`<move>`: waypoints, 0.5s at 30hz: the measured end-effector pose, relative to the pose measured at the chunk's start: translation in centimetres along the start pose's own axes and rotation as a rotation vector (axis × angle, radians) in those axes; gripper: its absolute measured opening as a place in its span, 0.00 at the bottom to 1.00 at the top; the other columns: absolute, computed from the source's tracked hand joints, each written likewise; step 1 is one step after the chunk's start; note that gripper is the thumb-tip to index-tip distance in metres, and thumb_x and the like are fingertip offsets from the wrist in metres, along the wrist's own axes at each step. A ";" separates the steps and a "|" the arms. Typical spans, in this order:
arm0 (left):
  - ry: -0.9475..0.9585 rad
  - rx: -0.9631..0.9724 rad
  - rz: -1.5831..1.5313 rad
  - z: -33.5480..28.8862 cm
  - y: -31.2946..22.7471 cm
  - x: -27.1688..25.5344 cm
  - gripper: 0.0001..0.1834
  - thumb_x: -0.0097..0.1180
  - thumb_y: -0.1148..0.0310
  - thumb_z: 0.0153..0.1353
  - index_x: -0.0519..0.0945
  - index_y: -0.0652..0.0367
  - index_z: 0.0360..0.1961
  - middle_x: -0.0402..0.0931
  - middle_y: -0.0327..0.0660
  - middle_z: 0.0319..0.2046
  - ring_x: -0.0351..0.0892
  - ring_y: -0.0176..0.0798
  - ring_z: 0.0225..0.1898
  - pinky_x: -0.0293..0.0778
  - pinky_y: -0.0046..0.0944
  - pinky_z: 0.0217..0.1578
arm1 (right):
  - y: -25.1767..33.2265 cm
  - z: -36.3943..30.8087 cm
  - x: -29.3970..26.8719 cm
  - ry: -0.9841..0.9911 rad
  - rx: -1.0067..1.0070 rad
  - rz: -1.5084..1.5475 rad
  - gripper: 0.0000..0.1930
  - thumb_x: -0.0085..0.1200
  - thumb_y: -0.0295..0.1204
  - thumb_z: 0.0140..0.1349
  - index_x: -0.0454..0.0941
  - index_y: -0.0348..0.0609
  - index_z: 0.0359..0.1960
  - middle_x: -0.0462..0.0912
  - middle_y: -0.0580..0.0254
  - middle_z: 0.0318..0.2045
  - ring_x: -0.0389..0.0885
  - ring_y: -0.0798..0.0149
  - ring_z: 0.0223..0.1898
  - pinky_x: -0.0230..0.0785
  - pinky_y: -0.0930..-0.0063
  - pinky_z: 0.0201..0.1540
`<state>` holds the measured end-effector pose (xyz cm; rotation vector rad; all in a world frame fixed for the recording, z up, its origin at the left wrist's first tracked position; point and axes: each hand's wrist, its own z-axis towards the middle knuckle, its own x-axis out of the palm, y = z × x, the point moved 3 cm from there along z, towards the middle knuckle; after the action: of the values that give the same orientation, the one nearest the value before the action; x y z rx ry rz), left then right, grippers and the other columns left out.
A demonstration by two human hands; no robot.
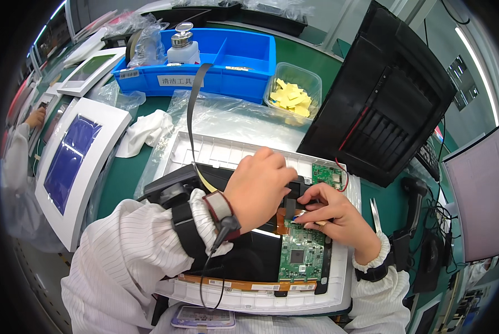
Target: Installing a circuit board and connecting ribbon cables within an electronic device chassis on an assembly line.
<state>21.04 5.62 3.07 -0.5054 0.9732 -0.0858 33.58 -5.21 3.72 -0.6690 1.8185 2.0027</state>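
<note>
A white plastic housing point(311, 305) lies in front of me with a black panel point(255, 253) in it. A green circuit board point(308, 259) sits on the panel's right part, with an orange flex cable point(281, 227) at its upper edge. My left hand point(263, 186) is closed above the panel, its fingertips mostly hidden behind the hand. My right hand point(336, 214) pinches at the board's top edge, beside a dark flat cable point(290, 205). What either hand holds, I cannot make out. A smaller green board point(327, 175) sits at the housing's far right corner.
A long grey ribbon cable point(192, 108) stands up left of my left hand. Behind are a blue bin point(244, 83) with a pump bottle point(182, 50) and a tub of yellow pieces point(291, 97). A black cover point(377, 100) leans at right, near tweezers point(375, 214). White-framed screens point(74, 161) stand left.
</note>
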 end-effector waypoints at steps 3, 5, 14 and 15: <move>0.204 0.198 0.029 -0.8 -0.6 -0.4 0.15 0.56 0.76 0.38 0.77 0.55 0.32 0.69 0.38 0.28 0.67 0.42 0.38 0.65 0.39 0.36 | -0.2 -0.1 -0.1 0.006 0.007 -0.005 0.14 0.55 0.15 0.42 0.81 0.46 0.30 0.68 0.61 0.37 0.68 0.66 0.42 0.66 0.79 0.43; 0.242 0.246 0.059 -1.6 -0.8 -0.5 0.18 0.54 0.75 0.37 0.77 0.54 0.35 0.68 0.37 0.29 0.66 0.40 0.38 0.64 0.37 0.37 | -0.3 -0.1 -0.2 0.008 0.000 -0.019 0.14 0.54 0.14 0.42 0.81 0.46 0.30 0.68 0.61 0.37 0.68 0.66 0.41 0.66 0.79 0.43; 0.218 0.300 0.184 -2.1 -0.9 0.1 0.19 0.52 0.70 0.43 0.75 0.53 0.41 0.65 0.35 0.31 0.64 0.35 0.39 0.60 0.32 0.35 | -0.5 -0.2 -0.1 -0.004 -0.024 0.042 0.15 0.53 0.12 0.41 0.81 0.45 0.30 0.68 0.62 0.35 0.68 0.65 0.39 0.64 0.78 0.39; 0.219 0.301 0.184 -2.1 -0.8 0.2 0.19 0.52 0.70 0.43 0.75 0.53 0.41 0.65 0.35 0.31 0.64 0.35 0.39 0.60 0.32 0.35 | -0.4 -0.2 -0.1 -0.005 -0.029 0.038 0.15 0.53 0.12 0.41 0.81 0.45 0.30 0.68 0.61 0.35 0.68 0.65 0.39 0.65 0.78 0.38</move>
<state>19.54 4.05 2.34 -0.1294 1.1929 -0.1214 33.95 -5.33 3.43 -0.6419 1.8165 2.0568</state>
